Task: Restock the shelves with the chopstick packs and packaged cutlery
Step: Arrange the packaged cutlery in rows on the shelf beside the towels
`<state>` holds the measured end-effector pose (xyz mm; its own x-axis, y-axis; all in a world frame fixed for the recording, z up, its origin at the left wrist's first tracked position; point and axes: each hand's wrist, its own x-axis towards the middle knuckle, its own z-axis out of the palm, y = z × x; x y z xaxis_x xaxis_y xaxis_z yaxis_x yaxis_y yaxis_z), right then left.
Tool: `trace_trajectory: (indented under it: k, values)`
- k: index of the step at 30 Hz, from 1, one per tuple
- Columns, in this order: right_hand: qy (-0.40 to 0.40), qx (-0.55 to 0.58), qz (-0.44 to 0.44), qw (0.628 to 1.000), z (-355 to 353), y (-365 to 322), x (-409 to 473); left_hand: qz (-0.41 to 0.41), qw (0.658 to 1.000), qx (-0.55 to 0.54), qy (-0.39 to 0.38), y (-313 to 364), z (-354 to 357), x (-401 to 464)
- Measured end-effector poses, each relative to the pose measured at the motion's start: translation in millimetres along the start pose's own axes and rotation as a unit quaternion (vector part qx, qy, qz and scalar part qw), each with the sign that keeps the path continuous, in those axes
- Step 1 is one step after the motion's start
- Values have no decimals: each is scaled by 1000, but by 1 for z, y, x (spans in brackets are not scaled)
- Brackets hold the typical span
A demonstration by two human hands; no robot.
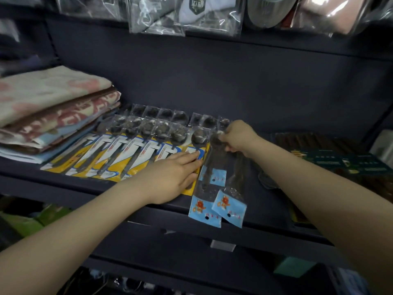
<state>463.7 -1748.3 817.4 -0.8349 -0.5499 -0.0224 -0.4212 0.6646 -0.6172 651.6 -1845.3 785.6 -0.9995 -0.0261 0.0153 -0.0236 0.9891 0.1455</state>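
Several yellow-and-white packaged spoons (119, 154) lie fanned in a row on the dark shelf (265, 201). My left hand (172, 173) rests flat with its fingers spread on the rightmost yellow pack. My right hand (239, 137) is shut on the top ends of two clear spoon packs with blue cards (217, 188). These hang down over the shelf's front edge. Dark chopstick packs (331, 158) lie at the shelf's right end.
Folded towels (49, 111) are stacked at the shelf's left end. Bagged goods (185, 13) hang from the shelf above. A second row of spoon packs (161, 114) lies behind the first. Lower shelves hold more goods.
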Motion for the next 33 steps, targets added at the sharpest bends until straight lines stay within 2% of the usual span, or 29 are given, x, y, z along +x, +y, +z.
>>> trace_trajectory:
  k: [2,3,6,8,11,12,14,16,18,21,23,28,30,33]
  values:
    - [74,-111,-53,990,-15,5,1,4,1000,-8,13,-1,0,2]
    - [86,-138,-64,985,-23,9,0,5,1000,-17,22,-1,0,4]
    - [29,-175,-66,982,-35,19,-7,8,998,-39,49,-3,1,6]
    - [-13,-196,-65,978,-31,23,-10,6,999,-38,38,-3,3,7]
    - [-3,-213,-70,975,-24,23,-8,1,999,-41,20,-3,5,8]
    - [10,-184,-66,981,-24,24,-6,3,999,-38,20,-4,5,8]
    - [13,-52,-55,997,-26,24,-4,9,999,-39,22,-3,3,7]
    - [-19,82,-44,995,-32,21,-6,27,998,-50,33,0,-1,5]
    - [-63,161,-40,984,-37,19,-9,51,996,-51,44,5,-4,4]
    - [-116,192,-33,974,-33,18,-6,70,997,-21,19,12,-4,6]
    - [-122,210,-21,970,-25,18,-4,60,998,-10,-18,13,0,6]
    - [-22,249,-10,968,-5,15,10,34,994,-104,-3,13,-2,6]
    - [34,201,-21,979,-2,18,19,38,996,-83,-3,16,-4,8]
    - [58,-46,-103,992,-24,27,18,48,999,-13,-20,21,-4,11]
